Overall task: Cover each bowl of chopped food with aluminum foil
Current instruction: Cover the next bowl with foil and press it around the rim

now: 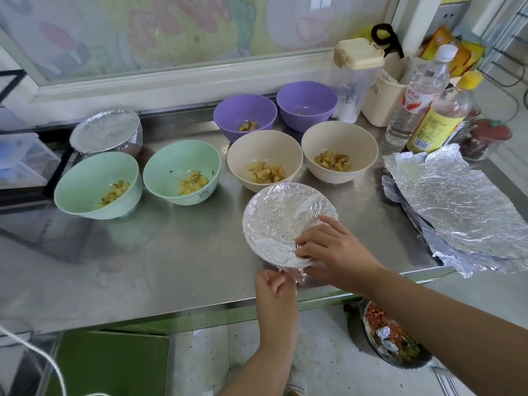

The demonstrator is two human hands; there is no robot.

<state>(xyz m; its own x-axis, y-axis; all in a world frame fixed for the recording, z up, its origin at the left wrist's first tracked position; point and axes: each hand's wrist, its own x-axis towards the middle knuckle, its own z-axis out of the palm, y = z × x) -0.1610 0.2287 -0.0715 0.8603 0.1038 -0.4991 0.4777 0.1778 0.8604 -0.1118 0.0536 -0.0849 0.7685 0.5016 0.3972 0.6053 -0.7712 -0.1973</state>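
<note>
**Clerk:** Entry one, the reference piece?

**Checker:** Foiled front bowl (281, 221). It stands on the steel counter (171, 267), close to the near edge. Crinkled foil lies over the whole mouth and is folded down round the rim.

**Clerk:** Hands on it?

**Checker:** Two. The right hand (334, 252) is at its near-right rim. The forefinger is stretched flat on the foil, and the other fingers are bent and bunched, tips pressing the foil. The thumb lies along the wall beneath. The left hand (275, 287) is at its near edge, lower down, with the fingers curled in. Thumb and fingertips pinch the foil hanging below the rim.

**Clerk:** Uncovered bowls?

**Checker:** Six, all behind the foiled front bowl.
- **Directly behind it:** left cream bowl (243, 155) and right cream bowl (360, 147).
- **Behind and to its left, side by side:** near green bowl (171, 164) and outer green bowl (85, 178).
- **Farther behind, past the cream pair:** left purple bowl (237, 110) and right purple bowl (305, 95).

Five hold chopped yellowish pieces. What the right purple bowl holds is too small to tell.

**Clerk:** Others covered?

**Checker:** One. The second foiled bowl (105, 131) is far behind and left, beyond the green pair.

**Clerk:** Stock and sundries?

**Checker:** A stack of foil sheets (457, 207) lies to its right, crumpled. Behind the stack are a clear bottle (414, 104), a yellow-labelled bottle (434, 124) and a clear jug with a cream lid (357, 55). Below the counter, to its lower right, is a pan of chopped scraps (394, 338).
</note>
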